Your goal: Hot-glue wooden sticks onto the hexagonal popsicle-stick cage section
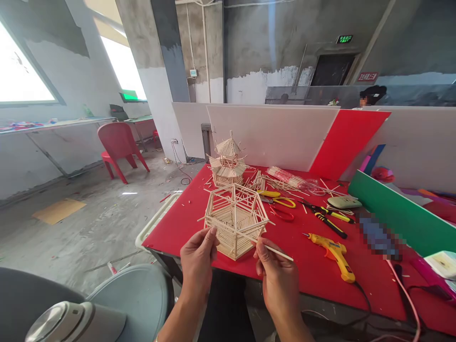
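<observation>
An open hexagonal frame of thin wooden sticks (233,213) sits at the table's front edge, with slatted lower walls and spokes meeting at the top. My left hand (199,254) is closed in a pinch at its front left side; what lies between thumb and finger is hidden. Between the fingers of my right hand (276,270) is a thin wooden stick (280,252), slanting down to the right, its inner end near the frame's front rim. Behind the frame stands a tiered stick pagoda (228,161) with a pointed roof.
On the red table (171,232) lie a yellow glue gun (333,254), pliers (326,221), yellow-handled scissors (283,203), a utility knife (269,194) and a bag of sticks (287,178). A green board (395,213) borders the right; a grey round lid (135,294) is lower left.
</observation>
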Demonstrator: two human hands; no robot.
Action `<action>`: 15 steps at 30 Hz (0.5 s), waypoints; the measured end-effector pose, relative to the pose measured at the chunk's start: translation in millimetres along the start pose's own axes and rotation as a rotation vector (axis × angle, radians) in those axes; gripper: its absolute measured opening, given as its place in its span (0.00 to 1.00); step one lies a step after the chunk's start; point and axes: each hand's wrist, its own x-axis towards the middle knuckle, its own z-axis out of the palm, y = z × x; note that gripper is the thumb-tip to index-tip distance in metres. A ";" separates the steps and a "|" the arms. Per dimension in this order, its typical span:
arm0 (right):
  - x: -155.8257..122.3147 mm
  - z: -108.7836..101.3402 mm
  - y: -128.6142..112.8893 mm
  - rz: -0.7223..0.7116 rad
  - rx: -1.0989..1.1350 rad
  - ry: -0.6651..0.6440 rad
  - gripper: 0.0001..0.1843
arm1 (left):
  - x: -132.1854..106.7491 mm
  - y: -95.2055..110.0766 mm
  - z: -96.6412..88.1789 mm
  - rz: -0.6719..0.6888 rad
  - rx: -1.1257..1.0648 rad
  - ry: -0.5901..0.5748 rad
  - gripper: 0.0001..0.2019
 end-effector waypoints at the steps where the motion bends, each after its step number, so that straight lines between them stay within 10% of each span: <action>1: 1.3 3.2 1.9 0.007 -0.001 0.009 0.21 | 1.7 -3.3 -2.7 0.059 0.047 0.039 0.19; 7: 9.7 15.6 8.0 0.061 0.022 -0.010 0.22 | 18.8 -6.6 -26.0 0.415 0.481 0.168 0.15; 15: 15.5 17.1 15.1 0.081 0.028 0.034 0.23 | 70.8 26.5 -39.6 0.872 0.773 -0.037 0.07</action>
